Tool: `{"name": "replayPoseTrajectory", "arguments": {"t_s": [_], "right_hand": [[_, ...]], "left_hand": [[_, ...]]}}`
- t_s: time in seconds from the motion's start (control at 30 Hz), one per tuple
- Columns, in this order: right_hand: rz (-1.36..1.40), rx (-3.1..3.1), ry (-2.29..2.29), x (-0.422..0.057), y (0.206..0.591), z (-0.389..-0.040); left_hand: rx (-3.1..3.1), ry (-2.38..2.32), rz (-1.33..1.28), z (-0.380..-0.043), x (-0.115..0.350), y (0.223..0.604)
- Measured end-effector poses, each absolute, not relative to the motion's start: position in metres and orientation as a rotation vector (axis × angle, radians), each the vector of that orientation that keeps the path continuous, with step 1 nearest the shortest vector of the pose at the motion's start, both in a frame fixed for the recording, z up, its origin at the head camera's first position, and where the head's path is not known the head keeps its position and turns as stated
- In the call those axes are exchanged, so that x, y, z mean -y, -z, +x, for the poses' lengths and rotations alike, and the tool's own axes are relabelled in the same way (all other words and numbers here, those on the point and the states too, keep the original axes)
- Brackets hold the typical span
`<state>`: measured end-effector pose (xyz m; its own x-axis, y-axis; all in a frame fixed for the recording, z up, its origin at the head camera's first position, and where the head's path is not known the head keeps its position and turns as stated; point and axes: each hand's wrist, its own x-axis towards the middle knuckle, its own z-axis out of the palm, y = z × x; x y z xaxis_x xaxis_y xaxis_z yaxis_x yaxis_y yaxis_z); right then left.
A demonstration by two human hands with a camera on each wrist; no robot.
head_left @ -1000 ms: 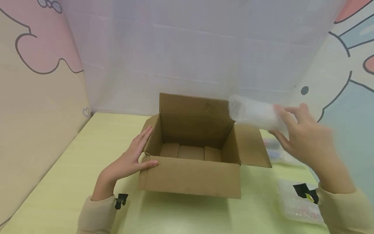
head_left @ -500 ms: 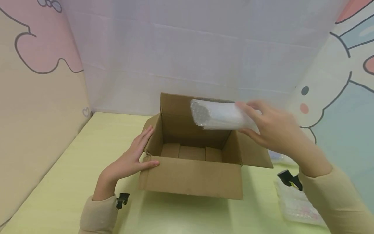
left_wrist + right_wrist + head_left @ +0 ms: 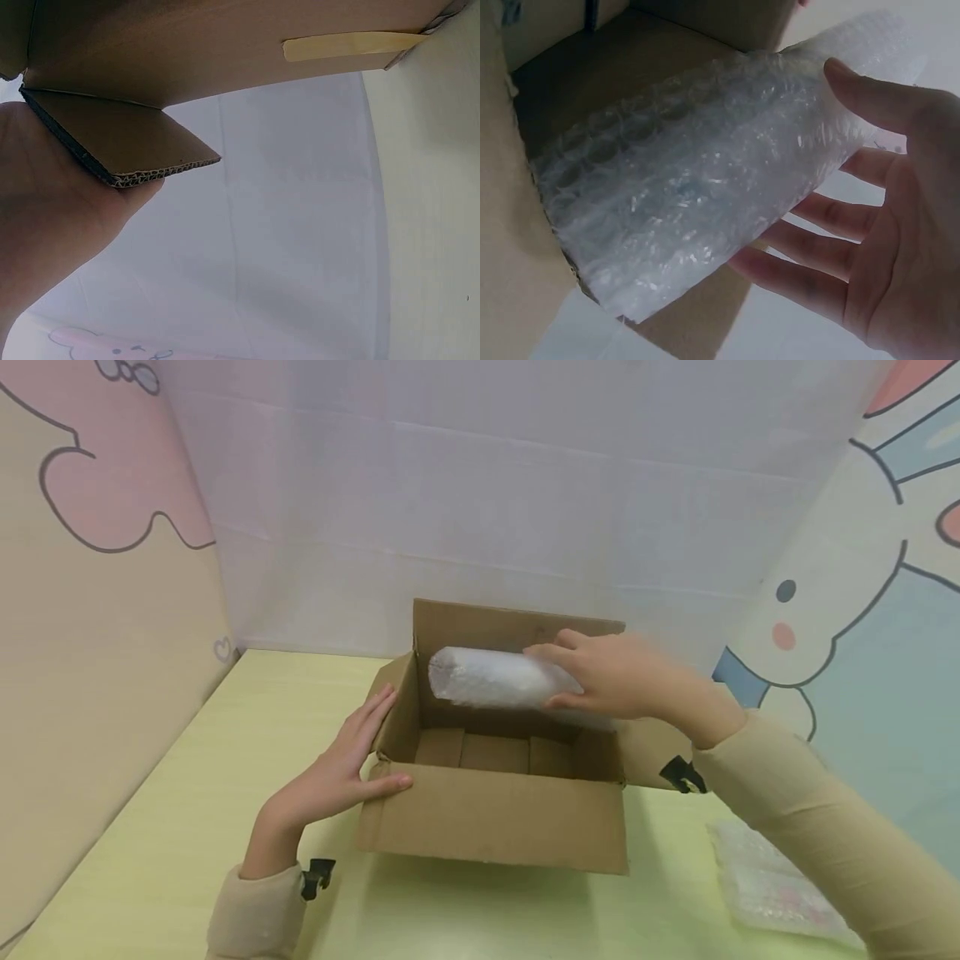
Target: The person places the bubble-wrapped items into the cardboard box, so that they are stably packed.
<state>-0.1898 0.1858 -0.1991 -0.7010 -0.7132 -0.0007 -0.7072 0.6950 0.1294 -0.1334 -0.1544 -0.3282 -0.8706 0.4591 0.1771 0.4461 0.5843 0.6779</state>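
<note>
Bubble wrap (image 3: 682, 180), bundled into a roll, is seen from the right wrist gripped near one end by the right hand (image 3: 907, 240), thumb across one side and fingers set against the other, while the far end is left unsupported beside a panel of the cardboard box (image 3: 502, 187); the roll could be snagged there or let slip, since slick plastic is held at one end only. From the left wrist, the left hand (image 3: 60, 217) is shown laid against the outside of a side flap (image 3: 124, 139), its fingertips mostly hidden; were it pressed too firmly, the flap might be bent or the box nudged askew, as steadying is given from one side. From the head, the left fingers are seen stretched along the box's left edge with the thumb rested on the front flap (image 3: 495, 814), and the roll is held over the box's mouth, before the rear flap (image 3: 487, 627); whether it is below the rim cannot be told. Compared with half a second earlier, the roll has been carried left and lower, the box and left hand are all but unmoved, and a wrapped packet (image 3: 780, 885) is left lying at lower right on the table (image 3: 150, 827).
</note>
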Motion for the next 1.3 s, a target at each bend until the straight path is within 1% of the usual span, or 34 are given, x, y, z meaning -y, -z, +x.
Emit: {"name": "replayPoseTrajectory", "arguments": {"t_s": [0.3,0.53,0.7,0.87,1.07,1.3], "right_hand": [[1.310,2.955,0.408,-0.151,0.214,-0.205],[1.316,3.077,0.624,-0.130,0.228,-0.216],[1.301,3.117,0.744,-0.122,0.241,-0.223],[1.306,3.156,0.748,-0.119,0.252,-0.231],[1.351,3.183,0.731,-0.112,0.268,-0.238],[1.430,3.045,0.873,-0.102,0.287,-0.239]], "left_hand": [[-2.797,-1.186,0.785,-0.129,0.156,0.329],[-2.803,-1.183,0.793,-0.129,0.152,0.328],[-2.799,-1.178,0.798,-0.129,0.149,0.327],[-2.796,-1.181,0.804,-0.129,0.147,0.326],[-2.790,-1.191,0.802,-0.130,0.148,0.328],[-2.799,-1.188,0.813,-0.131,0.148,0.328]]}}
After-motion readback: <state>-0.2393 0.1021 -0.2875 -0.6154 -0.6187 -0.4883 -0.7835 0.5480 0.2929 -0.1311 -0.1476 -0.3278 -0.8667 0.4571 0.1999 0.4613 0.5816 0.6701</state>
